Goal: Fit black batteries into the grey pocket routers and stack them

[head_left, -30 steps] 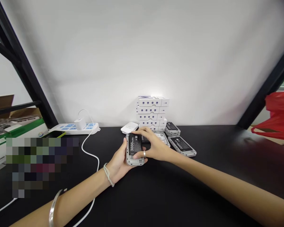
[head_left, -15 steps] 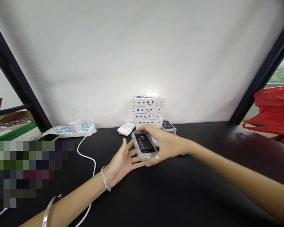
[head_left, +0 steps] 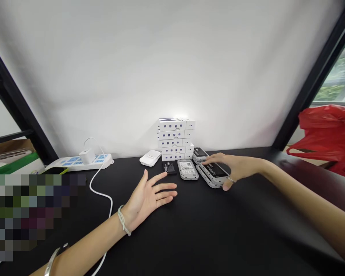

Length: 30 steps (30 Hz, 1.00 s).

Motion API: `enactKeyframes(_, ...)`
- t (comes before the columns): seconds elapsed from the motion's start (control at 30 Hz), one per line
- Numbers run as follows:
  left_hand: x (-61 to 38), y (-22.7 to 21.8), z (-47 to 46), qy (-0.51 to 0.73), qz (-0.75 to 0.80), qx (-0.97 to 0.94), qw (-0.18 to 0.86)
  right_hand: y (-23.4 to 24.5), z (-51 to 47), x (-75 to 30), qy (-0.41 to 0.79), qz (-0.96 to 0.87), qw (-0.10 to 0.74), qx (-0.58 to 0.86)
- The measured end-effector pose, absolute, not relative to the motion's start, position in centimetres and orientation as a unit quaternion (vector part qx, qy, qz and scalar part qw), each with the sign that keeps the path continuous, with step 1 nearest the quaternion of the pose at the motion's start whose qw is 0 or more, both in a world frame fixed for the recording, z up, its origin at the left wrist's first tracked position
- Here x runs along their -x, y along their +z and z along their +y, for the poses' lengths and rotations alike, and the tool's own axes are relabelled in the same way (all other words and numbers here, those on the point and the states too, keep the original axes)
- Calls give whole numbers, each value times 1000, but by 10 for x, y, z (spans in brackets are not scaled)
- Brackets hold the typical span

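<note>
My left hand [head_left: 149,195] hovers palm up over the black table [head_left: 195,230], fingers spread and holding nothing. My right hand [head_left: 231,168] reaches right and grips a grey device with a black battery [head_left: 214,173], which rests on a small pile of like devices. Left of it lie another grey device [head_left: 187,170] showing a white label and a loose black battery [head_left: 169,168]. A further device [head_left: 199,154] sits behind, next to a stack of small white boxes [head_left: 174,139].
A white puck-like unit [head_left: 150,157] lies left of the boxes. A power strip [head_left: 80,161] with a white charger [head_left: 85,156] and trailing cable [head_left: 103,193] runs along the back left. Black frame posts stand at both sides; a red bag [head_left: 329,136] hangs right.
My right hand took the grey device out of my left hand and carried it right onto the pile of devices. My left hand opened and stayed in place, empty.
</note>
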<state>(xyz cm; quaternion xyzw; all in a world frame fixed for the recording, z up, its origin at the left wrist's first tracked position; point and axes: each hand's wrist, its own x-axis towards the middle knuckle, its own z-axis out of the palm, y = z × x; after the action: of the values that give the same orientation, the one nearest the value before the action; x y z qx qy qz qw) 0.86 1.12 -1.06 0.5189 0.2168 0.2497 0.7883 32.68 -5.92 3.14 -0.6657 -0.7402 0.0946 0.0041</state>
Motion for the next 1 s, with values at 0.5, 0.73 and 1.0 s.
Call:
enactKeyframes(0.5,-10,-9,10,252,228,-503,794,40,3,-258,55,-751,-32,657)
enactKeyframes(0.73,-11,-13,11,318,255,-455,792,52,-14,-235,23,-783,63,618)
enactKeyframes(1.0,-12,-13,15,338,240,-414,811,14,-5,-182,82,-817,208,532)
